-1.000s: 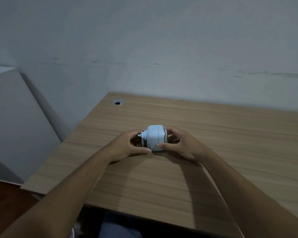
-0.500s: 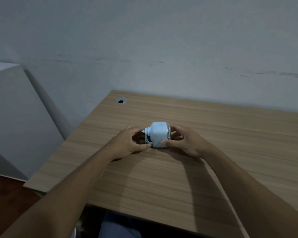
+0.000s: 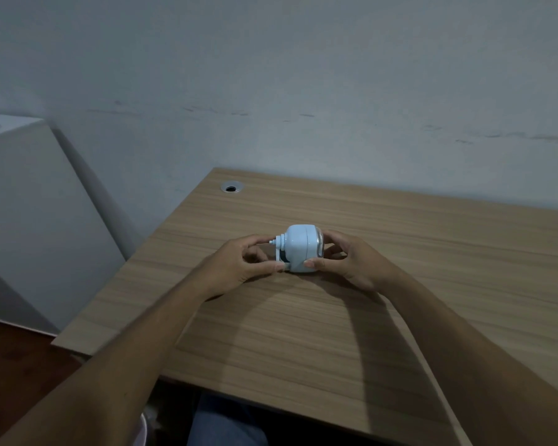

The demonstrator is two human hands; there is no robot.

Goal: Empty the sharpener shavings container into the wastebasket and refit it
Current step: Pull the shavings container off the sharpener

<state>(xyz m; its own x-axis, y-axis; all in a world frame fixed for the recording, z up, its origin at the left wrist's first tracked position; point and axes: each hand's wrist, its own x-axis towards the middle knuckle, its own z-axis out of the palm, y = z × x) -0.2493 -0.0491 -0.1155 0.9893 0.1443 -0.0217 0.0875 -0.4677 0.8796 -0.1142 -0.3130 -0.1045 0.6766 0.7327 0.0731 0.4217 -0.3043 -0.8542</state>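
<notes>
Both hands have barely moved since a moment ago, and the sharpener [image 3: 298,248] stays between them at about the same spot on the bench [image 3: 400,284].

It is a small, rounded, light blue box of smooth plastic. A stepped white knob sticks out of its left side. A clear band runs around its right end. A dark gap shows low on its left face, with a thin pale piece in front of it.

The left hand [image 3: 239,263] is curled, and its thumb and 1 finger pinch that pale piece at the left of the sharpener. The right hand [image 3: 351,262] is curled around the right end, thumb on the near side and fingers at the back.

I cannot tell if the pale piece is the shavings container. The right end of the sharpener is hidden by fingers. I also cannot tell if it rests on the bench or is held just above it.

The bench top is flat, pale wood with long lines of grain. A small round metal hole [image 3: 231,188] sits at its far left corner. A plain grey wall [image 3: 303,91] with faint marks stands behind.
</notes>
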